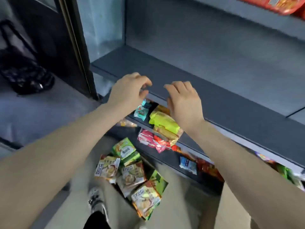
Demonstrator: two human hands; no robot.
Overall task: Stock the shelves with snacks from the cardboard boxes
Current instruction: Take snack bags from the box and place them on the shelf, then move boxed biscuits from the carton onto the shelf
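Both my hands hover side by side over the front edge of a bare grey shelf [206, 90]. My left hand [128, 91] has loosely curled fingers and holds nothing. My right hand [183, 100] has relaxed fingers and is empty too. Below them, on lower shelves, lie a teal packet [142, 110], a yellow-green packet [163, 121] and a pink packet [148, 138]. Several green and white snack bags [132, 174] sit in a cardboard box [118, 190] between my legs, its walls mostly hidden.
Red snack bags [283, 4] fill the shelf above at top right. A blue packet [188, 165] and red packets [208, 167] lie on a lower shelf. A dark door frame [77, 47] stands left of the shelving, with a black bag [24, 71] on the floor.
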